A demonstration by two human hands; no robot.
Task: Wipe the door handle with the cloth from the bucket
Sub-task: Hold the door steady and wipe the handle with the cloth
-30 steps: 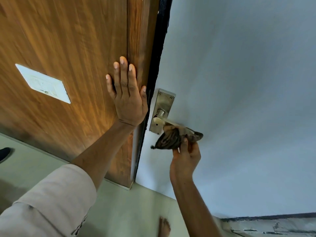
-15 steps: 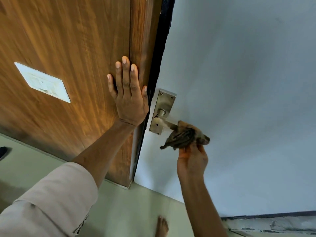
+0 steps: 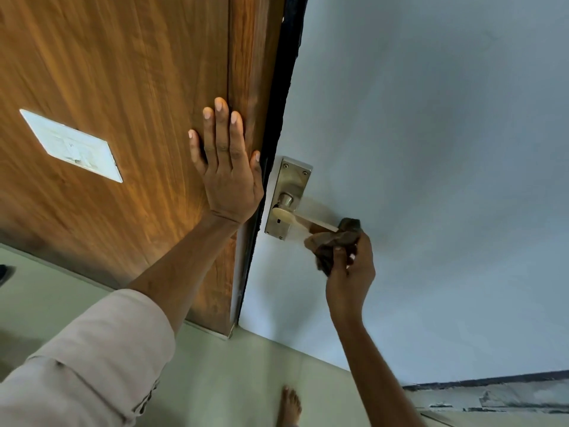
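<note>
The right hand (image 3: 349,272), closed around the bunched cloth (image 3: 334,241), sits at the lever handle's (image 3: 311,222) free tip, its long axis running toward ten o'clock to the backplate (image 3: 288,195), while the left hand (image 3: 228,177) lies flat and open on the wooden panel (image 3: 123,87).

**Floor: pale green, smooth**

Item 1: floor (image 3: 234,380), a pale green surface across the lower frame, meeting the foot of the wooden panel and the grey door.

Item 2: bare foot (image 3: 289,406), resting directly on the floor, below the right grip (image 3: 351,266) and slightly to its left.

Item 3: dark object (image 3: 4,272), at the far left edge, cut off by the frame; identity unclear.
</note>
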